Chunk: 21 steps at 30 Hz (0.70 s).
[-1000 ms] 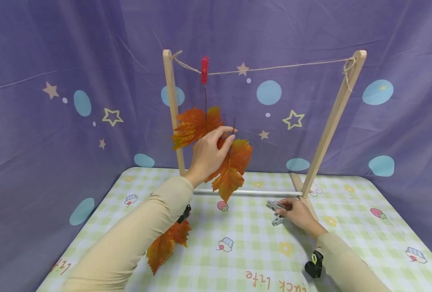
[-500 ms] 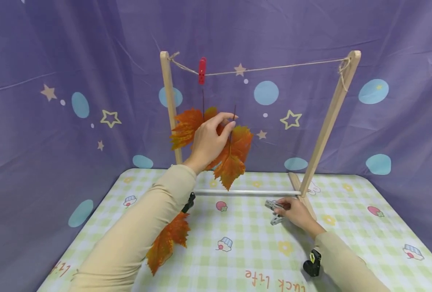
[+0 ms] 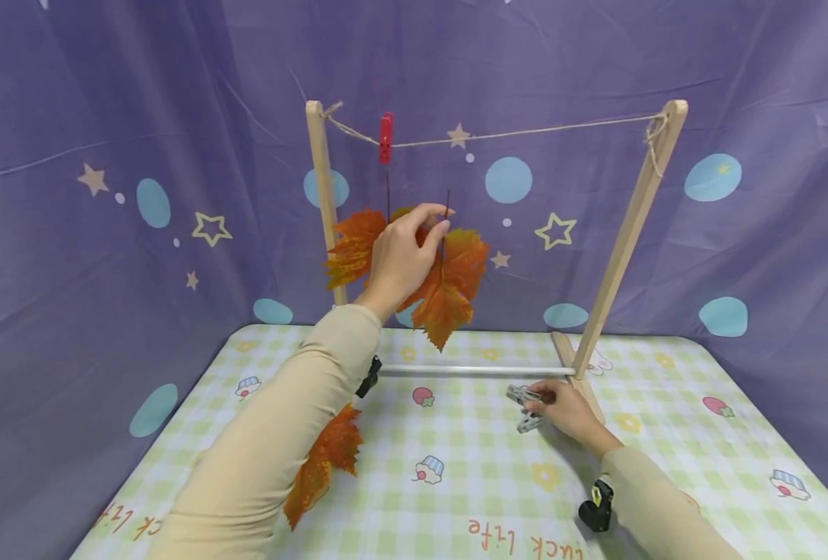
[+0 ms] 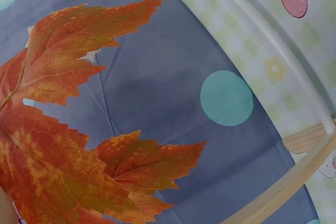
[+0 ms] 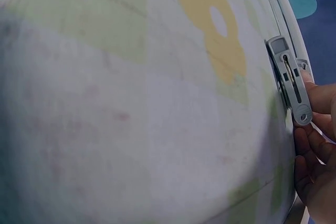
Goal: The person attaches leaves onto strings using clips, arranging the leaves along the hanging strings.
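Left hand raised, pinching leaf, right hand low, holding clothespin

Maple leaf, orange-red w/ yellowish patches, jagged edges; thin dark stem up, blade hanging tip-down. L hand pinches stem; leaf's below & apart from string.

2 gray clothespins, slotted, nr tabletop: R hand pinches upper; lower's just under it, partly hidden, can't tell if gripped.
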Tool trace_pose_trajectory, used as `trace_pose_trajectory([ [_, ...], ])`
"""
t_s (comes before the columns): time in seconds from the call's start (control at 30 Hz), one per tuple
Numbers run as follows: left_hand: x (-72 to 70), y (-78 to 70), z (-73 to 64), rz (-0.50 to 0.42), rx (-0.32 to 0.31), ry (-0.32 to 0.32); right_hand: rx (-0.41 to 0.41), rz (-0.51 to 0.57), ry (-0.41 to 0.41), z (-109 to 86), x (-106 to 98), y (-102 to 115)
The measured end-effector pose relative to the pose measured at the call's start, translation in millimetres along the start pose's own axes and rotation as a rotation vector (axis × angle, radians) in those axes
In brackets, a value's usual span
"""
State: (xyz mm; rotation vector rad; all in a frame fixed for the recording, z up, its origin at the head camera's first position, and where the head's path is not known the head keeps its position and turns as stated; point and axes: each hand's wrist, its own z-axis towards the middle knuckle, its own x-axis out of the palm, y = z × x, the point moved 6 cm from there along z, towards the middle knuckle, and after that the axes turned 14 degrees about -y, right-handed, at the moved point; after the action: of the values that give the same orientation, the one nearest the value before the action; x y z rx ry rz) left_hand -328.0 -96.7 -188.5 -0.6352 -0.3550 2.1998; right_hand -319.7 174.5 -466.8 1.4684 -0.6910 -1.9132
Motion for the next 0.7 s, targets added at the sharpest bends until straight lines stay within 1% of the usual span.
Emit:
trace_pose_trajectory([
  [0.27,1.1,2.7,5.5,0.022,-0.02,0.011,-0.012,0.077,0.001,-1.9,2,2],
  [0.5,2.6,3.4,10.0,0.028,-0.028,0.01,-0.021,0.07,-0.027,0.3,-6,5],
  [0.6,3.9,3.7,10.9,0.032,-0.036,0.018,-0.047,0.066,-0.037,0.4,-14,9],
  [0.7,4.8,3.8,11.4,0.031,-0.041,0.021,-0.117,0.061,-0.057,0.9,-24,17],
])
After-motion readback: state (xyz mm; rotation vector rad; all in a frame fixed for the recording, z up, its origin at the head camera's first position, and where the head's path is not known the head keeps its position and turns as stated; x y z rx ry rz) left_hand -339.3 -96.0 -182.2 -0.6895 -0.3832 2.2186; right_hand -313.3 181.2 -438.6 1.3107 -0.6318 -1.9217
